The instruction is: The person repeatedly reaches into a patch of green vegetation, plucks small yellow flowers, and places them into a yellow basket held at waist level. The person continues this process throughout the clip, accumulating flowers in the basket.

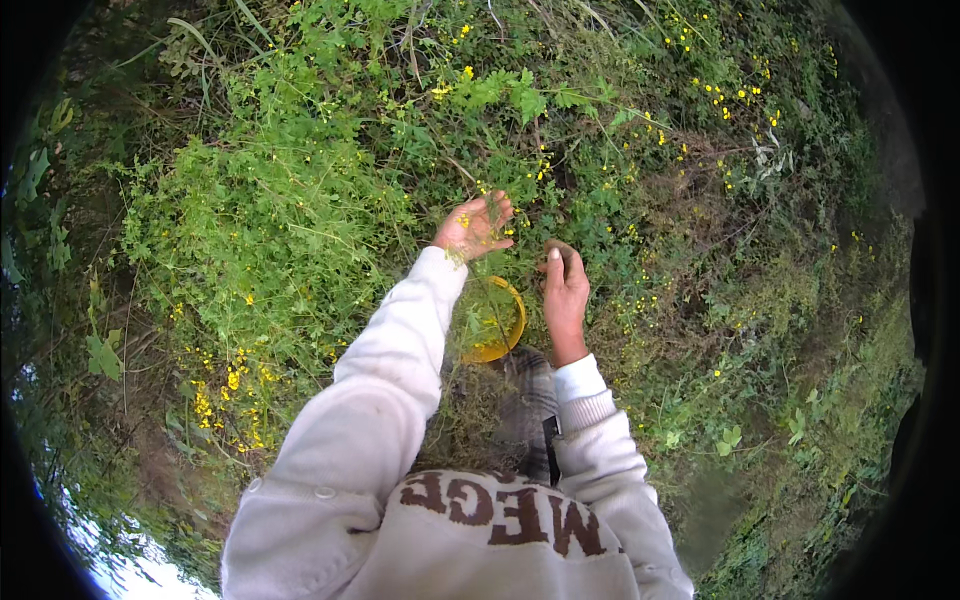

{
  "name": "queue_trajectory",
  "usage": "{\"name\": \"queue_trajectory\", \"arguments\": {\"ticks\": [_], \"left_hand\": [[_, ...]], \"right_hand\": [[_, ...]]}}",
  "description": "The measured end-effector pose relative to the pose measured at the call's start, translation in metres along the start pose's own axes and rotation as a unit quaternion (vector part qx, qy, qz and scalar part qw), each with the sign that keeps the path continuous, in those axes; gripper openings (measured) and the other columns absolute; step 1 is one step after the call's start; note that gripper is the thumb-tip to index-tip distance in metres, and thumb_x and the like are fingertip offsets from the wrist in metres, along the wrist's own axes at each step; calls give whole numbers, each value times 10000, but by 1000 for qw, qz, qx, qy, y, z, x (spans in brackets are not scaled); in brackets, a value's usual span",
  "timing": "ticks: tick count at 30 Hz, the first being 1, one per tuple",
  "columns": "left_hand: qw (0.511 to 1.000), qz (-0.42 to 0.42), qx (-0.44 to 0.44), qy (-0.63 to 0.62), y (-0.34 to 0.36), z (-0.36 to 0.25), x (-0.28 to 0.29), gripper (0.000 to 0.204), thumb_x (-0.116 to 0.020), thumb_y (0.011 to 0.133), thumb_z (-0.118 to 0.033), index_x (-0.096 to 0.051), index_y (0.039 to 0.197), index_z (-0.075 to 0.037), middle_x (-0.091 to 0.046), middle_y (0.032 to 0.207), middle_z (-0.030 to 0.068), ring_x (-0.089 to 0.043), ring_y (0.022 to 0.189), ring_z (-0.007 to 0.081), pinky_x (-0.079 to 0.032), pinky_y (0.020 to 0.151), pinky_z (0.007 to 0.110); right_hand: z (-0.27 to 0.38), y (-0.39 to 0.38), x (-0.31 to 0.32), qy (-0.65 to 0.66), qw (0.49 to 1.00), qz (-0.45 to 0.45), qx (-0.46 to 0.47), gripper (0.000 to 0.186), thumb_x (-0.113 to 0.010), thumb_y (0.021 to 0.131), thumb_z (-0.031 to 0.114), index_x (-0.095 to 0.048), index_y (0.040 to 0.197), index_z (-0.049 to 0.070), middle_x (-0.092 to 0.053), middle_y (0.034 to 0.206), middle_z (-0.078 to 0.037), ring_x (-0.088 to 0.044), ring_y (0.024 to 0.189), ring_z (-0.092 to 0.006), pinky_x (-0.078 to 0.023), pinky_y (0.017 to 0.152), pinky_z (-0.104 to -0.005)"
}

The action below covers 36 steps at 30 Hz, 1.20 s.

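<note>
Round yellow plastic bowl (521, 320). Cream knit sweater (385, 400), brown lettering (466, 500). Grey plaid cloth (537, 405), six o'clock; tiny yellow blossoms (234, 380), eight.

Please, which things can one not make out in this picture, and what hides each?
All in the head view:
Yellow container: its left part and contents, obscured by green stems.
Right hand: whether the curled fingertips pinch anything; too small.
Left hand: whether yellow flowers rest on its palm or hang before it; too small.
Ground: mostly hidden by green plants.

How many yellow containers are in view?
1: a round yellow container between the left sleeve and right hand. Foliage may hide others.
</note>
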<state>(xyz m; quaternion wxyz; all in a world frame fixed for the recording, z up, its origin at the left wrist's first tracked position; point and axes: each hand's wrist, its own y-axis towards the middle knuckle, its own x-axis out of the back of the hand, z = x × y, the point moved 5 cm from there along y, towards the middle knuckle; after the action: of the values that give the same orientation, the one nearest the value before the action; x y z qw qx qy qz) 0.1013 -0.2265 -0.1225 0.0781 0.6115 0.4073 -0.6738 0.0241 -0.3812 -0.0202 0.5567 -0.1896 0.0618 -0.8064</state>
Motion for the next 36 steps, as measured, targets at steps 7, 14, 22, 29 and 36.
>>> {"name": "queue_trajectory", "arguments": {"ticks": [7,14,22,29,36], "left_hand": [[999,-36,-4,29,-2,-1,6,304,-497,880,-243,-557,1157,-132,-615,1101,30,-548,1069,205,-377,934,531],[997,-58,26,35,8,12,-8,339,-479,877,-204,-527,1193,-90,-603,1130,59,-546,1091,191,-407,927,465],[998,-51,36,30,11,10,-17,338,-465,889,-219,-522,1200,-100,-584,1174,41,-553,1079,177,-359,959,518],[997,-61,43,-24,15,14,-20,312,-492,881,-224,-545,1168,-111,-608,1135,41,-571,1054,190,-251,988,611],[993,-22,43,-111,18,8,-36,278,-484,879,-206,-567,1127,-114,-617,1104,39,-592,1004,208,-236,996,604]], "right_hand": [[-60,70,-66,-59,979,140,-138,336,-466,915,322,-566,951,3,-569,729,-49,-532,603,-129,-400,513,-257],[-49,29,-28,68,969,145,-185,298,-431,940,297,-471,735,84,-404,566,47,-330,437,-49,-253,394,-199],[-33,21,-17,211,946,85,-233,296,-428,944,284,-527,763,73,-440,582,52,-343,465,-25,-257,408,-179],[39,-2,12,136,984,56,-100,451,-379,967,335,-455,610,70,-346,477,44,-297,419,-37,-240,392,-205],[58,-10,31,265,959,-1,-100,318,-398,965,257,-538,774,45,-462,589,21,-321,427,-28,-229,368,-179]]}}
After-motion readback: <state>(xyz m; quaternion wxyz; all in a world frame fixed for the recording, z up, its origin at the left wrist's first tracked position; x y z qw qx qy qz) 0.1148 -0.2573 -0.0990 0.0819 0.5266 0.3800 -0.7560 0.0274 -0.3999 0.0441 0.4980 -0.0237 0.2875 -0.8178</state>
